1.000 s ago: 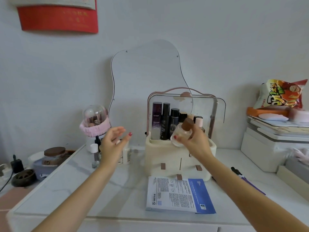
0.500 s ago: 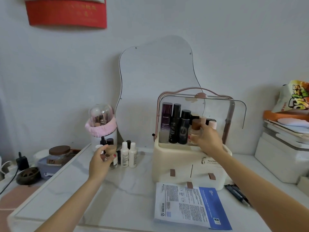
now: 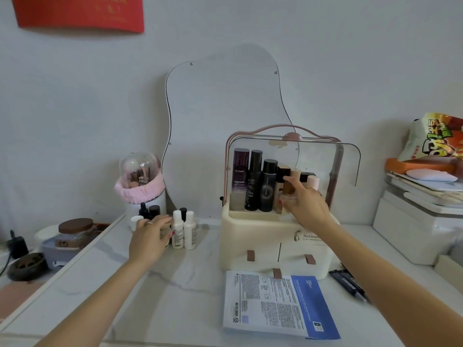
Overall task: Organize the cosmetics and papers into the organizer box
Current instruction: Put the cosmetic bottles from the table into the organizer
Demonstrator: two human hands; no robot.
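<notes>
Marble table (image 3: 190, 291): organizer box (image 3: 273, 236), papers (image 3: 278, 306), probably pens (image 3: 349, 284).

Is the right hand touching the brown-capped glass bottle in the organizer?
Touching. The head view shows the right hand with fingers curled round the brown-capped bottle inside the organizer box, no gap visible.

light: soft, even, dim-ish | shadows: faint | edges: wide-angle bowing (corners worst) | focus: slightly soft throughout

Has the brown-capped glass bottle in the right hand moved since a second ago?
Yes. The brown-capped bottle, gripped by the right hand, has gone from in front of the organizer box into its top compartment, beside the black bottles.
</notes>
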